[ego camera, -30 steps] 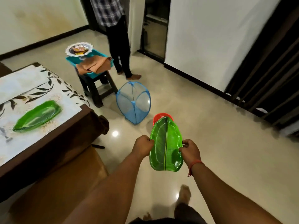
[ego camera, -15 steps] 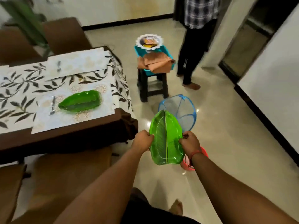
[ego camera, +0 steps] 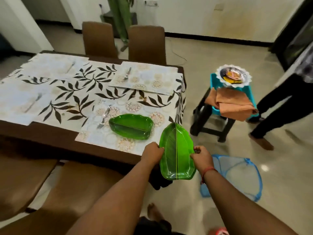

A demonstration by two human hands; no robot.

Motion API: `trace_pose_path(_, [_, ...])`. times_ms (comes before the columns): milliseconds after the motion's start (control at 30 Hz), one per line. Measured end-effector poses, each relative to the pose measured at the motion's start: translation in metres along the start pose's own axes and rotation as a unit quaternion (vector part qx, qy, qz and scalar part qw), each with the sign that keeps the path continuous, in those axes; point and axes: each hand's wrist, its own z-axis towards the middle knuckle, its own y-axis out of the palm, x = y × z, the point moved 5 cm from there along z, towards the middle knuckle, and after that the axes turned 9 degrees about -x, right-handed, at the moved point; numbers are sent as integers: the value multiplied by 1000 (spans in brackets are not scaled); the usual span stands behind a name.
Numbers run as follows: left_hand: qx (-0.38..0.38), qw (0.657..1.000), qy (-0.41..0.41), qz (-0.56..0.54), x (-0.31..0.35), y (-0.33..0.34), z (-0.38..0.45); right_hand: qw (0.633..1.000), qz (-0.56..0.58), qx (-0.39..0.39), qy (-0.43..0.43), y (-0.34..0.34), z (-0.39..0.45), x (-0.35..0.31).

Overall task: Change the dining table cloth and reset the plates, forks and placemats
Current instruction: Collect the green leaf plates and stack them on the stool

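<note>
both hands gripping a glossy green leaf-shaped plate (ego camera: 177,155) by its edges off the tabletop (ego camera: 50,133) corner, left hand (ego camera: 152,154), right hand (ego camera: 201,156), matching plate (ego camera: 131,126) on floral placemat (ego camera: 118,138) beside metal fork (ego camera: 104,118), leaf-print tablecloth (ego camera: 81,92), no readable writing

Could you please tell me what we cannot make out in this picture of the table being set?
- Head view: the other person is cut off above the legs by the right edge.
- What the round plate on the stool holds is blurred.
- The red thing on the floor is cut off by the bottom edge.
- Whether more plates are stacked beneath the held green plate is hidden by it; the left hand and right hand cover its edges.
</note>
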Motion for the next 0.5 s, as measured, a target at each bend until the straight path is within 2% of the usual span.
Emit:
trace_pose_path(167, [50, 994, -39, -88, -9, -60, 47, 997, -55, -50, -34, 42, 66, -81])
trace_pose_path(267, [77, 984, -85, -134, -28, -86, 63, 987, -103, -113, -54, 77, 102, -118])
trace_pose_path(500, [182, 934, -205, -230, -69, -139, 68, 921, -231, -274, -153, 171, 159, -198])
